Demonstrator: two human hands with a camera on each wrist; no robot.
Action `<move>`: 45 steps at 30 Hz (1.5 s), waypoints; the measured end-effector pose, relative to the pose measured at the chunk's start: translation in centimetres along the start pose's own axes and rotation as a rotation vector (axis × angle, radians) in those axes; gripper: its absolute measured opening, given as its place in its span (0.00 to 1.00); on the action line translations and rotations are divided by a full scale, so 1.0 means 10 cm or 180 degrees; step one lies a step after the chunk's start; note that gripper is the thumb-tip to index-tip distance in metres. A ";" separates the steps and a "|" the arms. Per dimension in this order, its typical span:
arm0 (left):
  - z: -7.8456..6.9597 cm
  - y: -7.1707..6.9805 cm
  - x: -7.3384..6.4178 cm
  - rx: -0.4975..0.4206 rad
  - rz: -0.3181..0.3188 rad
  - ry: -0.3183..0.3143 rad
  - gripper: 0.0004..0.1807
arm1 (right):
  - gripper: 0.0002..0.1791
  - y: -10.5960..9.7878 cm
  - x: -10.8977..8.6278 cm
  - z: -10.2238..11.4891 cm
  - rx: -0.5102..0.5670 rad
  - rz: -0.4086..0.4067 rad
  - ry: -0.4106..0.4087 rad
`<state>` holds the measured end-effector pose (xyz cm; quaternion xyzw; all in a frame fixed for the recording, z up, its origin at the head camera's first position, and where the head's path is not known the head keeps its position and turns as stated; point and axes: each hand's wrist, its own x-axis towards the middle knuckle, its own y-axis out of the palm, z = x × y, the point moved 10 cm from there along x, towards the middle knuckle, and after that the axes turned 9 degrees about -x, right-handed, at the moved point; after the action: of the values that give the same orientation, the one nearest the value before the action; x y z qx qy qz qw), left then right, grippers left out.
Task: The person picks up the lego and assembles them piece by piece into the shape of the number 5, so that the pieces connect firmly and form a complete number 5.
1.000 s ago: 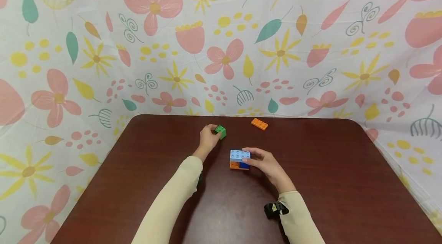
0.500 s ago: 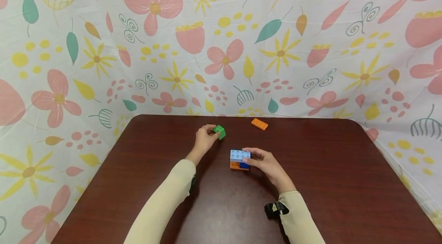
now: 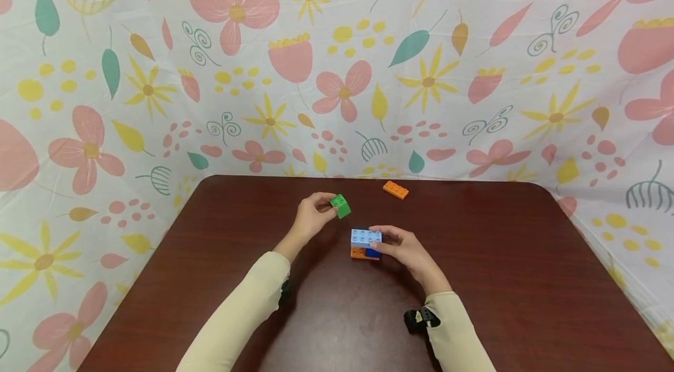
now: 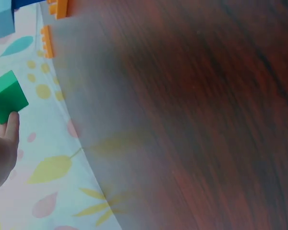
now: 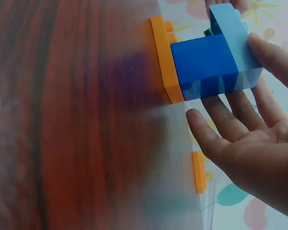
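The green block has been shifted toward the blue-and-orange stack, pinched by the left-hand fingers above the surface, while the stack is gripped by the right-hand fingers, presumably for steadiness.

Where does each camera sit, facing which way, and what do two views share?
Head: worn on the head, facing forward and down over the table; left hand, right hand and sleeves show.
Left wrist: worn there, looking across the table to patterned cloth, green block at the left edge; part of the left hand shows.
Right wrist: worn there, facing the block stack; the right hand shows, holding it.
Both wrist views share the block stack and the loose orange plate.
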<state>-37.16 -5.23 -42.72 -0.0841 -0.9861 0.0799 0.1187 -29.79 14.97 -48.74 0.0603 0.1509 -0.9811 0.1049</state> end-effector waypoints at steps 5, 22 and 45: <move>-0.38 0.08 -0.20 -0.0115 0.0332 0.0013 0.18 | 0.25 0.00 0.01 0.01 -0.0042 0.0007 -0.0038; -0.54 0.30 -0.42 -0.0347 0.1164 0.0222 0.19 | 0.25 -0.02 0.02 0.01 -0.0036 -0.0044 0.0006; -0.24 0.48 -0.41 -0.0002 0.1247 0.0253 0.18 | 0.25 -0.02 0.03 -0.02 0.0025 -0.0017 0.0054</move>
<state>-31.92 -0.95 -42.20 -0.2774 -0.9455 0.0977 0.1397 -30.10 15.20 -48.89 0.0686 0.1480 -0.9814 0.1007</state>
